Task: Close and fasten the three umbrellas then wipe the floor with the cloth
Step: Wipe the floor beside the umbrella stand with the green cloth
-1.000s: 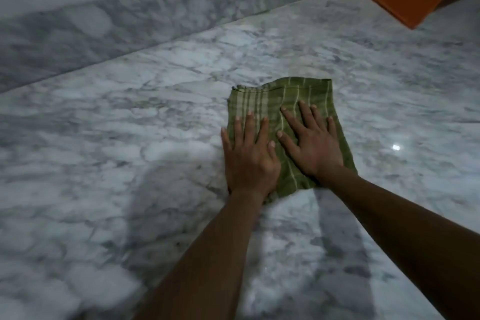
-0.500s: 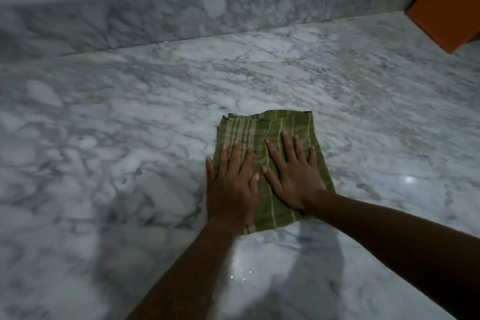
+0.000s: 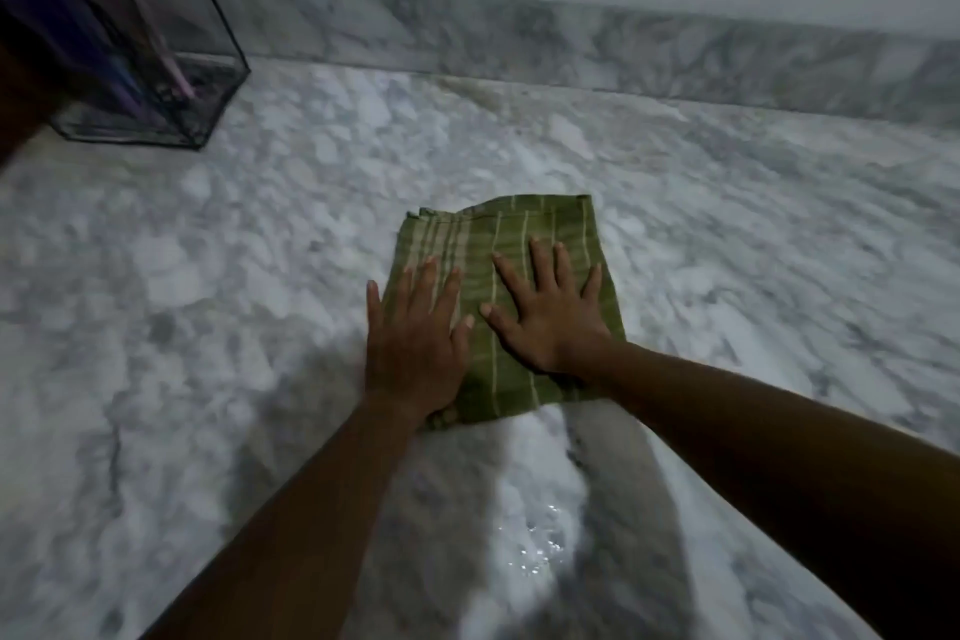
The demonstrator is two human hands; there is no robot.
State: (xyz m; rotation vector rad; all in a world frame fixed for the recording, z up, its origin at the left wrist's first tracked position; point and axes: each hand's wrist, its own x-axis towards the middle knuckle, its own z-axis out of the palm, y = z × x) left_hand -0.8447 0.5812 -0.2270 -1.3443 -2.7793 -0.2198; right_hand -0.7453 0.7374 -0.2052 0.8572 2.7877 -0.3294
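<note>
Wiping stage: left hand (image 3: 415, 343) & right hand (image 3: 550, 312) pressed flat, fingers straight, on green striped cloth (image 3: 519, 234); umbrellas (image 3: 78, 26) prob. stowed in clear bin (image 3: 221, 68); droplets (image 3: 540, 541) on marble floor (image 3: 208, 327) not yet wiped.

Two hands, a left hand (image 3: 413, 348) and a right hand (image 3: 550, 322), one green cloth (image 3: 519, 229), one clear container (image 3: 208, 83)

Two hands and two forearms are making up all that is showing of the person at work. The left hand (image 3: 415, 353) and the right hand (image 3: 550, 322) are going bare, the fingers long and slender, with short nails (image 3: 469, 321) reading paler at the thumb tips. The left forearm (image 3: 291, 525) and the right forearm (image 3: 753, 437) are running uncovered to the edges of the frame, slim at the wrists and broadening toward the elbows. Blur is softening the left hand's outline, while the right hand's knuckles are showing more clearly.
</note>
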